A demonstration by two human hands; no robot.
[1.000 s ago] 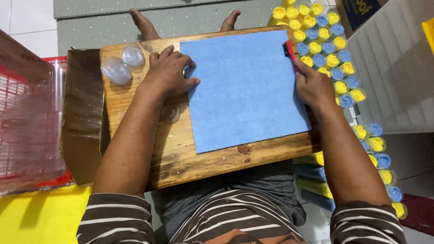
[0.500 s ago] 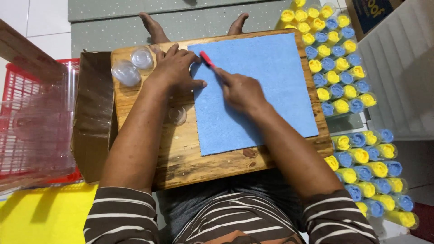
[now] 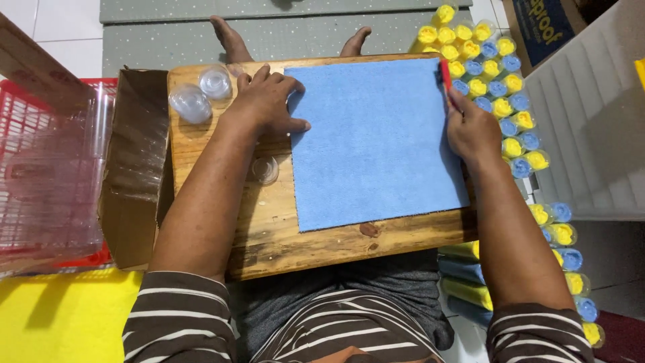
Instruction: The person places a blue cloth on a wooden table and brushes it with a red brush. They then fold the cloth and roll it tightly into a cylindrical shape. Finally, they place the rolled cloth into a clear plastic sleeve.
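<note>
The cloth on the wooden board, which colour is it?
The cloth is plain light blue, seen best in the head view.

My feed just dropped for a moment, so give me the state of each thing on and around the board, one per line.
Blue cloth: spread flat on the wooden board.
Left hand: palm down, pressing the cloth's left edge.
Right hand: grip closed on a red tool at the cloth's right edge.
Clear cups: two on the board's far left corner, a third by the forearm.
Cardboard box: open.
Yellow and blue cups: packed in rows.
</note>
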